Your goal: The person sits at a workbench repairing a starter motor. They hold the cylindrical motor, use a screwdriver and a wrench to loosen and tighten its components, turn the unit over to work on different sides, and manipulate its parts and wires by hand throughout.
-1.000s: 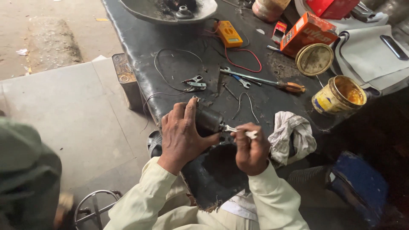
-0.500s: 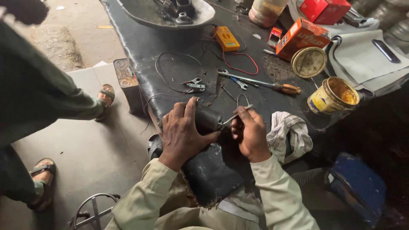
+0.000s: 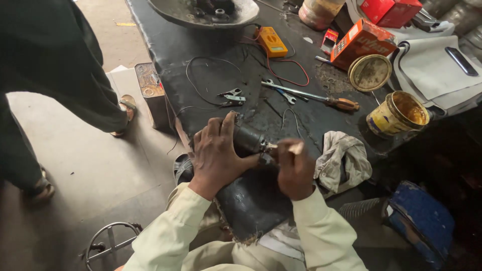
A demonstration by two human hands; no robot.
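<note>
Black and grease-stained, the long counter (image 3: 201, 45) is filling most of the view, running away from the person who is sitting at its near end. At the left another person in dark clothing (image 3: 55, 65) is standing on the concrete floor. At the far end a wide metal dish (image 3: 175, 12) is holding dark parts. On the right an orange carton (image 3: 359, 42) is sitting beside an open yellow tin (image 3: 396, 113) and its round lid (image 3: 370, 73). A crumpled grey rag (image 3: 344, 155) is lying just beside the right hand. Nearer the middle, a yellow multimeter (image 3: 271, 41) with a red lead is resting near a long screwdriver (image 3: 311, 96) with an orange handle, a small spanner and loose black wires.

The left hand (image 3: 218, 155) is wrapping its fingers around a dark cylindrical motor part (image 3: 248, 139), pinning it against the counter's near edge. The right hand (image 3: 293, 168) is curled closed over the part's end, apparently gripping a small pale tool or stub between thumb and fingers; exactly what it is cannot be told.

The motor part looks like solid metal, so it is probably heavy, rigid and slick with grease. Holding it around the round body, as the left hand is doing, seems the steadiest grip.
</note>
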